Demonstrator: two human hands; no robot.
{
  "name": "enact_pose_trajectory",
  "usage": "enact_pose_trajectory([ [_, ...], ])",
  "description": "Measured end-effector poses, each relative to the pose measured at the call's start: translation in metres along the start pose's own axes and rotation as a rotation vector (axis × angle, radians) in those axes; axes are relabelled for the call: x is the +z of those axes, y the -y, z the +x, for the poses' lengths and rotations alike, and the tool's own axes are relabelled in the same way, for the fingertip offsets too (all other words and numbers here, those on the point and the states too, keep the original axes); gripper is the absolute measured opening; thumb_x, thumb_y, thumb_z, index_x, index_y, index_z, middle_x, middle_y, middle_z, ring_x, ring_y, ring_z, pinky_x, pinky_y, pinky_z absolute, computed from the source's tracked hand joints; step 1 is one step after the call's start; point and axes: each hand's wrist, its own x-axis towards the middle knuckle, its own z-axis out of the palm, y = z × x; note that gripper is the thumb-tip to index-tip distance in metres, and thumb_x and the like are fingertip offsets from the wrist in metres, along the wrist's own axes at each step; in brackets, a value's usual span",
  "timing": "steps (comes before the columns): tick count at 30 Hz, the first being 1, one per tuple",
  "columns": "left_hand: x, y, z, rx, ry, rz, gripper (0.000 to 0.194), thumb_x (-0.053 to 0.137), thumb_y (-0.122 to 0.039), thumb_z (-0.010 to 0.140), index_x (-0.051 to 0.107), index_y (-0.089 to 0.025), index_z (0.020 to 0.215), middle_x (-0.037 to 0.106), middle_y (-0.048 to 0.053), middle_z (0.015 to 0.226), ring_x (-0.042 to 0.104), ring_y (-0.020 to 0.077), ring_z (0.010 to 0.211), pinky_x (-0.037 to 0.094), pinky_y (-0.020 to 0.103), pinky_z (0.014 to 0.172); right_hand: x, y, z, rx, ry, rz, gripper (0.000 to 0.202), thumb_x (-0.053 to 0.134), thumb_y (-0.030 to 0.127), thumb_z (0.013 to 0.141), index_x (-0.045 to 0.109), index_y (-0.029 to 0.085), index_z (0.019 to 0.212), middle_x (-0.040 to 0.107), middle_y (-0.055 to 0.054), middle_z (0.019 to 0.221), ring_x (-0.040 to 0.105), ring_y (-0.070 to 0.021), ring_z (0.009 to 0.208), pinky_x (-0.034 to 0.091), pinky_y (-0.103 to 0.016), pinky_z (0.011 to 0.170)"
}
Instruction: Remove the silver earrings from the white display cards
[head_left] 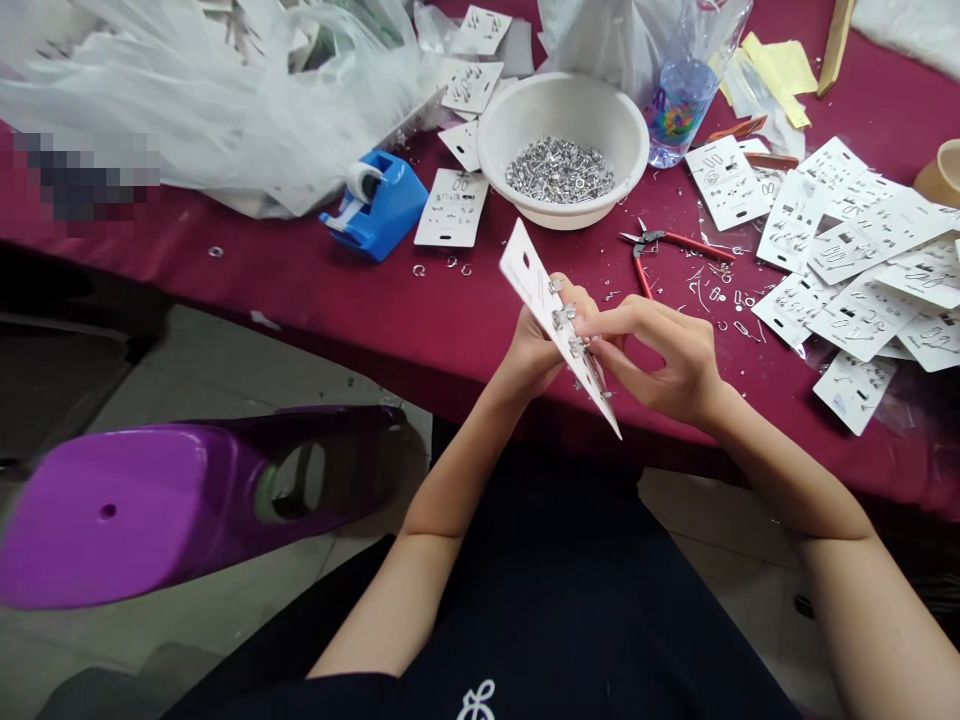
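A white earring card [534, 275] is tilted up over the table's front edge, with several small silver earrings [576, 345] fixed along it. My left hand [536, 350] grips the card from behind, its fingers partly hidden by it. My right hand [660, 355] is at the card's face, thumb and index finger pinched together on one of the earrings; the fingertips partly cover that piece. Beyond the card stands a white bowl [491, 150] of small silver metal pieces. Red-handled pliers [675, 240] lie open to the right of it.
A blue tape dispenser [390, 205] and another earring card [451, 210] are left of the bowl. Many earring cards [862, 310] pile up at right. A plastic bottle [679, 110] and a large plastic bag [225, 110] stand behind. A purple stool [150, 500] is on the floor.
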Motion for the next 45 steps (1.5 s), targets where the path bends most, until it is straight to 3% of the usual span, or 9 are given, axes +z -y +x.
enact_pose_trajectory([
  [5, 0.001, 0.007, -0.004, 0.010, 0.009, -0.311, 0.051, 0.079, -0.052, 0.075, 0.037, -0.023, 0.075, 0.041, -0.005, 0.065, 0.045, 0.0089, 0.054, 0.039, 0.027, 0.050, -0.001, -0.006, 0.002, 0.056, 0.053, 0.071, 0.007, 0.060, 0.010, 0.091, 0.060, 0.016, 0.094, 0.062, 0.000, 0.080, 0.056, -0.0066, 0.066, 0.050, -0.020, 0.060],
  [9, 0.000, 0.008, -0.004, -0.081, 0.026, -0.346, 0.043, 0.080, -0.047, 0.073, 0.046, -0.021, 0.074, 0.044, -0.003, 0.070, 0.047, 0.0088, 0.057, 0.039, 0.025, 0.049, 0.000, -0.008, 0.002, 0.115, 0.074, 0.101, 0.008, 0.058, 0.010, 0.090, 0.056, 0.017, 0.089, 0.056, 0.000, 0.077, 0.053, -0.0068, 0.064, 0.048, -0.021, 0.058],
  [16, -0.006, 0.010, 0.000, -0.139, 0.083, -0.283, 0.045, 0.081, -0.055, 0.069, 0.054, -0.020, 0.076, 0.044, -0.001, 0.074, 0.047, 0.0075, 0.055, 0.043, 0.022, 0.046, -0.001, -0.009, 0.002, 0.353, 0.138, 0.286, 0.013, 0.061, 0.023, 0.091, 0.051, 0.018, 0.086, 0.054, -0.001, 0.078, 0.052, -0.0083, 0.065, 0.051, -0.024, 0.059],
  [22, -0.002, -0.002, -0.002, -0.207, 0.014, -0.287, 0.045, 0.086, -0.051, 0.066, 0.056, -0.021, 0.083, 0.049, 0.000, 0.078, 0.057, 0.0124, 0.070, 0.052, 0.024, 0.058, -0.003, -0.009, 0.003, 0.450, 0.127, 0.377, 0.018, 0.065, 0.031, 0.090, 0.052, 0.019, 0.088, 0.059, -0.003, 0.083, 0.054, -0.0101, 0.067, 0.052, -0.028, 0.060],
  [30, -0.004, 0.002, 0.005, -0.214, 0.025, -0.233, 0.060, 0.085, -0.068, 0.056, 0.053, -0.022, 0.078, 0.042, -0.003, 0.071, 0.042, 0.0076, 0.056, 0.039, 0.022, 0.048, 0.000, -0.009, 0.002, 0.378, 0.110, 0.350, 0.008, 0.062, 0.021, 0.091, 0.056, 0.016, 0.092, 0.058, 0.000, 0.080, 0.053, -0.0069, 0.066, 0.050, -0.024, 0.062],
  [35, -0.001, -0.001, 0.003, -0.133, -0.033, -0.185, 0.056, 0.084, -0.064, 0.062, 0.050, -0.021, 0.075, 0.039, -0.002, 0.073, 0.044, 0.0079, 0.061, 0.042, 0.022, 0.052, 0.000, -0.007, 0.002, 0.407, 0.111, 0.373, 0.008, 0.062, 0.017, 0.089, 0.055, 0.017, 0.092, 0.058, -0.001, 0.082, 0.052, -0.0071, 0.067, 0.051, -0.025, 0.064],
  [39, 0.000, 0.001, 0.003, -0.034, -0.043, -0.187, 0.055, 0.084, -0.063, 0.064, 0.048, -0.023, 0.077, 0.038, -0.004, 0.069, 0.039, 0.0062, 0.054, 0.036, 0.021, 0.049, 0.000, -0.007, 0.002, 0.462, 0.105, 0.390, 0.010, 0.061, 0.025, 0.092, 0.055, 0.018, 0.092, 0.059, -0.001, 0.086, 0.054, -0.0080, 0.069, 0.055, -0.026, 0.067],
  [45, -0.003, 0.007, 0.003, -0.012, -0.065, -0.084, 0.060, 0.078, -0.072, 0.065, 0.046, -0.025, 0.082, 0.040, -0.005, 0.066, 0.044, 0.0080, 0.052, 0.040, 0.024, 0.050, 0.000, -0.008, 0.001, 0.435, 0.113, 0.411, 0.017, 0.060, 0.032, 0.095, 0.054, 0.017, 0.088, 0.061, -0.002, 0.089, 0.053, -0.0074, 0.069, 0.053, -0.024, 0.064],
])
